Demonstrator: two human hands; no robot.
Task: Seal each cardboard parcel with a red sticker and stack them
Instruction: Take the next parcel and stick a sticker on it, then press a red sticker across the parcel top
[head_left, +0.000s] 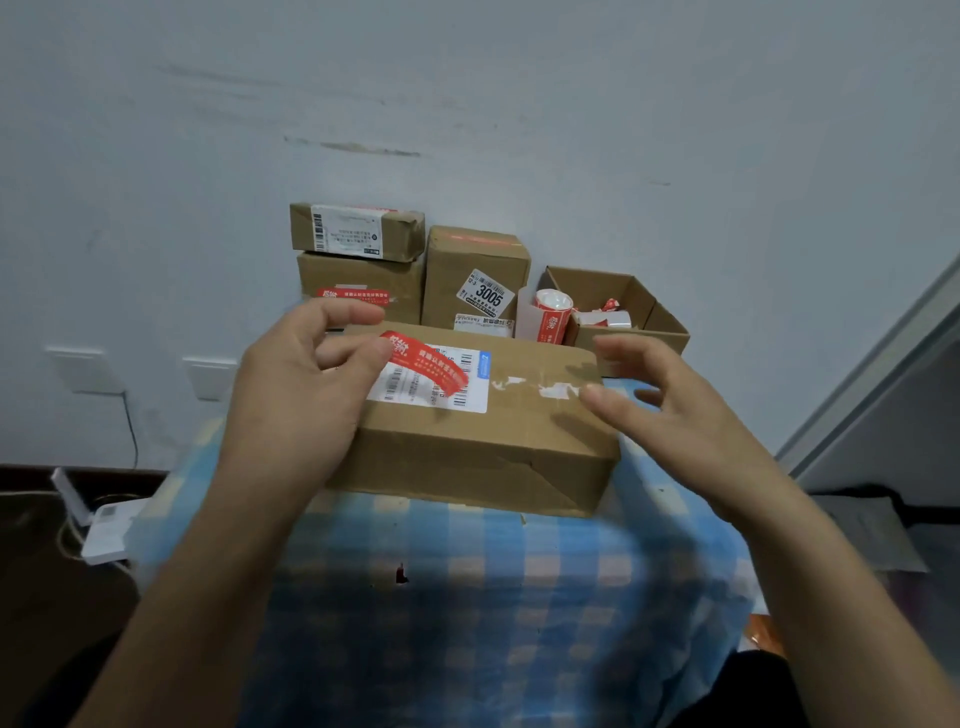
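Note:
A wide cardboard parcel (483, 447) with a white shipping label lies on the blue checked cloth (467, 597) in front of me. My left hand (301, 395) pinches one end of a red sticker (426, 364), which curls over the label above the parcel's top. My right hand (670, 400) hovers over the parcel's right end with its fingers relaxed and holding nothing. Against the wall stand a stack of two parcels (358, 260) and a taller parcel (472, 275) marked 3005.
A roll of red stickers (553, 312) stands beside an open cardboard tray (649, 317) with peeled scraps at the back right. Wall sockets (85, 369) and a white device (104, 525) with cables sit low on the left. A grey door frame (883, 374) runs along the right.

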